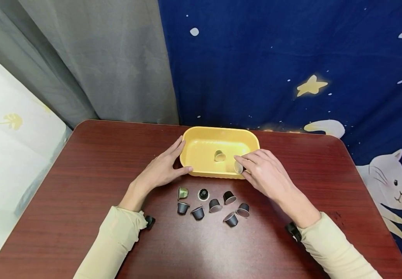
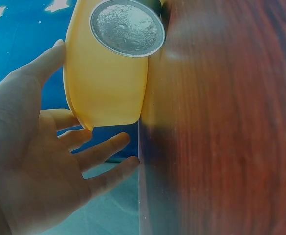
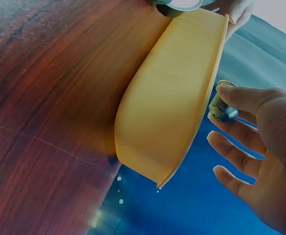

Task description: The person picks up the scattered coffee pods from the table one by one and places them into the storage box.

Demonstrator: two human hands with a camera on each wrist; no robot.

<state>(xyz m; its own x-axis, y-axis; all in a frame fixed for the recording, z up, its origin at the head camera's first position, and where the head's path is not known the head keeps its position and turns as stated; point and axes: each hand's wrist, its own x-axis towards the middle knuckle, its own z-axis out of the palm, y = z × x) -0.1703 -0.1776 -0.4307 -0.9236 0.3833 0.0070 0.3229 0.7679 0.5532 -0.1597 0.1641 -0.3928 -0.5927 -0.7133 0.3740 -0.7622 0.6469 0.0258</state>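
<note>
A yellow plastic tub (image 1: 201, 147) stands toward the back of the table, with one pale gold coffee capsule (image 1: 219, 156) lying inside. My right hand (image 1: 268, 172) pinches another coffee capsule (image 3: 224, 103) between thumb and fingertips, over the tub's front right rim. At the tub's left end, my left hand (image 1: 160, 167) rests against the rim with its fingers spread and nearly straight. In front of the tub lie a green capsule (image 1: 182, 193) and several black capsules (image 1: 215, 206), mostly on their sides. One black capsule (image 1: 203, 194) stands on its wide rim.
The reddish-brown wooden table (image 1: 92, 193) has rounded back corners. Behind it hang a grey curtain (image 1: 117, 62) and a dark blue curtain (image 1: 242, 69) printed with stars and a cat. Dark wrist straps (image 1: 293, 231) sit at both sleeve cuffs.
</note>
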